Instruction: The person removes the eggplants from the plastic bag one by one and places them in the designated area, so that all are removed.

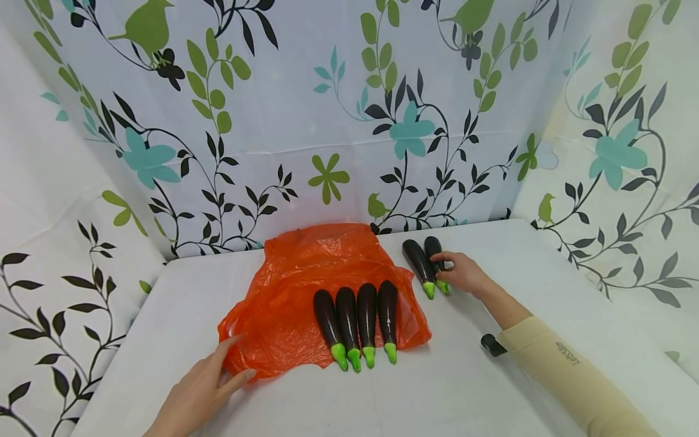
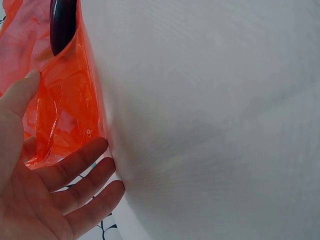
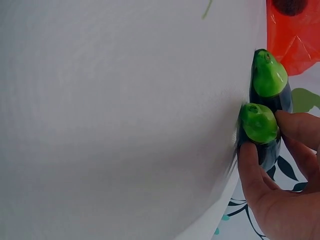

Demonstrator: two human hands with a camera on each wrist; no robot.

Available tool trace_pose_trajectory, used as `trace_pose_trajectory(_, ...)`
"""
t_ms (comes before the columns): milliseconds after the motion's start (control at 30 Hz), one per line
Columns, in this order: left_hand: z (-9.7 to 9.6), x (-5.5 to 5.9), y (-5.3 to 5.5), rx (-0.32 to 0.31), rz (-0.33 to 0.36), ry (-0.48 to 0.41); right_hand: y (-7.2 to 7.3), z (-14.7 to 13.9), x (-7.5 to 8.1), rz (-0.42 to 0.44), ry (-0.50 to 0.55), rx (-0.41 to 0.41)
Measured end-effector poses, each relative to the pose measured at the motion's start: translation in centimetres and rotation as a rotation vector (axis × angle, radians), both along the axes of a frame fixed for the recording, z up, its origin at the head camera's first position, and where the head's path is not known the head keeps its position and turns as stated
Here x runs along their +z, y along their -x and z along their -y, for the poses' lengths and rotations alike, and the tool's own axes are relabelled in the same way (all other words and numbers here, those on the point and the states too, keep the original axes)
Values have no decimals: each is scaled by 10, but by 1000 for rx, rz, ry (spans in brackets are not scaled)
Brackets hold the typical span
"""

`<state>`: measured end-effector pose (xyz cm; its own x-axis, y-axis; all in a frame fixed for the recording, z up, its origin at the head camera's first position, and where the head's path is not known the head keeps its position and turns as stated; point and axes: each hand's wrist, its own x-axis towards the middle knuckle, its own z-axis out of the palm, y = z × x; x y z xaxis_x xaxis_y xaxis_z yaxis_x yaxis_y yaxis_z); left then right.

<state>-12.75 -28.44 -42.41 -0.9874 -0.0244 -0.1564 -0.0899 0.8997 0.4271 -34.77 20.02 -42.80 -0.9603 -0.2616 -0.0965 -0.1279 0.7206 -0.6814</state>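
Note:
An orange plastic bag (image 1: 278, 328) lies spread on the white table, with several dark eggplants (image 1: 346, 315) in a row on it, their green stem ends toward me. My left hand (image 1: 199, 382) is at the bag's near left edge, fingers extended and thumb apart; in the left wrist view, its thumb touches the orange film (image 2: 62, 105). To the right of the bag lie two more eggplants side by side. My right hand (image 1: 463, 273) grips the right one (image 1: 433, 246) between thumb and fingers; its green end (image 3: 260, 124) shows in the right wrist view. The other eggplant (image 1: 417, 261) lies against its left side.
A white cloth covers the table (image 1: 437, 388). Behind it and along both sides hang white curtains (image 1: 306, 109) printed with leaves, flowers and birds. A black band (image 1: 493, 345) sits at my right wrist, by the beige sleeve (image 1: 568, 370).

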Motion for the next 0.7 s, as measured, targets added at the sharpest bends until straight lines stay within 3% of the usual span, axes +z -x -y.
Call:
trace_pose_trajectory(333,0,-1,1,3,4,1,-3,0,3,-11,7,16)
trace_pose_trajectory(700,-1,-1,1,0,-1,15,-8,5,19,-13,27,-49)
